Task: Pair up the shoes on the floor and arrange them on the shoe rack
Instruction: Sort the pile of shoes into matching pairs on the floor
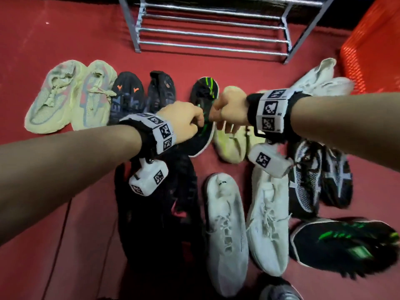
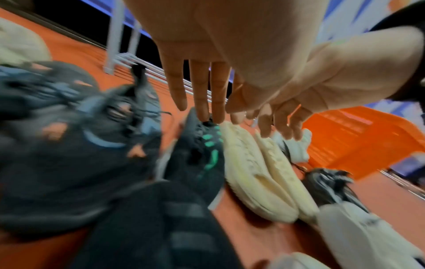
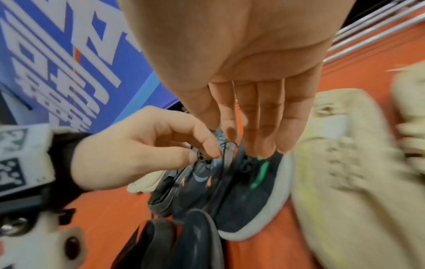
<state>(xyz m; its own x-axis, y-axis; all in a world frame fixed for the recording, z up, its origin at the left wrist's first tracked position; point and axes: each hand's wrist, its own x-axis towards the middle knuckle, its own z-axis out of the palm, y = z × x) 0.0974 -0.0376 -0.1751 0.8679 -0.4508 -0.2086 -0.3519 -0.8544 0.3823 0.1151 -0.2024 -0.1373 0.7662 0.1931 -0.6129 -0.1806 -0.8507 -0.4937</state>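
Both hands meeting over the black-and-green shoe, left hand and right hand with fingers extended and relaxed, neither clearly gripping, dark sneakers beside the left hand, pale yellow shoes under the right, shoe lengthwise toward the empty shoe rack just beyond.

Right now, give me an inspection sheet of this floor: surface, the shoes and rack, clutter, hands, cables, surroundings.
Surface: red carpet; shoes spread over it.
Job's things: shoe rack holds no shoes on the bars in view. Black shoe with green stripes lies between both hands; its likely mate lies near right, apart. Pale green pair side by side at far left; white pair side by side near the person; yellow shoes next to the green-striped one.
Clutter: orange crate right of the rack.
Hands: left hand and right hand reach down over the green-striped shoe, fingers fairly straight; no firm hold seen.
Cables: nothing seen.
Surroundings: blue banner with white lettering.
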